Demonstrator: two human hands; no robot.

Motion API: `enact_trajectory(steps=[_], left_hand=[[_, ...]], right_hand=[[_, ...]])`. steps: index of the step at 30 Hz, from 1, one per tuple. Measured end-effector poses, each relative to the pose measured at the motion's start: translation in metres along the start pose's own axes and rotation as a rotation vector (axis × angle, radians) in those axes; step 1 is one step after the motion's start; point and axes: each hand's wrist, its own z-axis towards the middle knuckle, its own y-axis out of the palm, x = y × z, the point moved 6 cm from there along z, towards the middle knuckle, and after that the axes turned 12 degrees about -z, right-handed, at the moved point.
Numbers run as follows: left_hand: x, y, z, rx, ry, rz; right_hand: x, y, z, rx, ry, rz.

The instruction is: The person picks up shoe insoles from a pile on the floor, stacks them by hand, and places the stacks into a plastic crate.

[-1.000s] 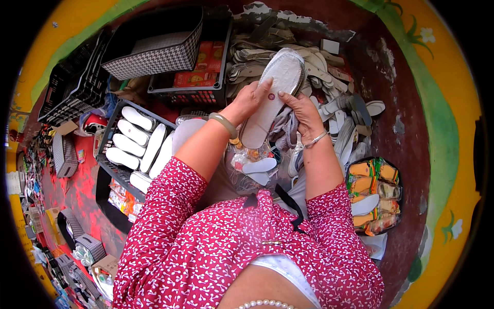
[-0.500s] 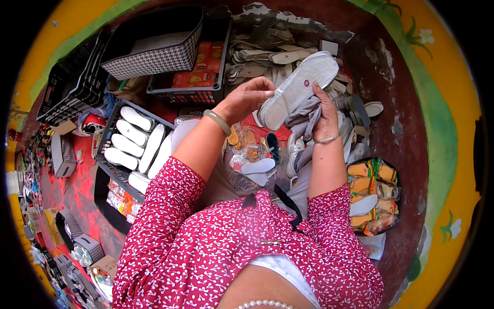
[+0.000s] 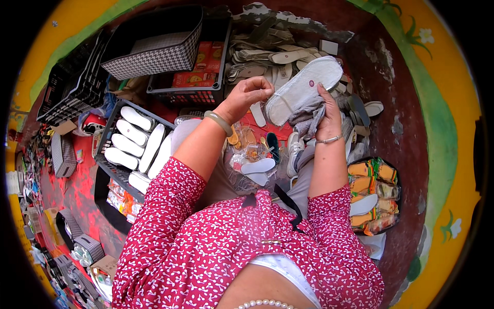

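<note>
My right hand (image 3: 328, 114) grips a pale shoe sole (image 3: 303, 87) with a small round red mark, its thumb on the top face. A bunched grey cloth piece (image 3: 307, 119) is held against the sole's underside in the same hand. To the left, my left hand (image 3: 250, 97) is closed in a pinch close to the sole's edge, a small gap between them. Whatever is between its fingertips, if anything, is too small to make out. A pile of similar soles (image 3: 257, 54) lies beyond both hands.
At the left a black crate (image 3: 110, 157) holds several white soles. A checkered bin (image 3: 149, 59) sits on another crate behind it. Between my legs lies a clear bag (image 3: 242, 177) with small items. A tray of packaged goods (image 3: 388, 206) stands at the right, near the red wall (image 3: 396, 103).
The sole and grey cloth have shifted slightly right and down with my right hand. A gap has opened between the sole and my left hand, which has barely moved.
</note>
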Motion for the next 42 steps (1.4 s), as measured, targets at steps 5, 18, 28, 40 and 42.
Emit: enact_trajectory(steps=[5,18,28,40,42], left_hand=[[0.002,-0.009,-0.001,0.189,0.022,0.145],[0.011,0.041,-0.012,-0.073,0.430,1.271],[0.011,0.039,-0.011,-0.042,0.493,1.426],[0.010,0.010,0.001,-0.053,-0.039,-0.439],[0.006,0.013,-0.003,-0.130,-0.083,-0.444]], right_hand=[[-0.003,-0.009,0.005,0.032,-0.028,0.018],[0.006,-0.007,0.003,0.073,-0.024,0.010],[0.007,-0.015,0.010,0.092,-0.094,0.051],[-0.012,0.022,-0.026,-0.118,-0.157,0.091],[-0.010,0.022,-0.027,-0.097,-0.166,0.095]])
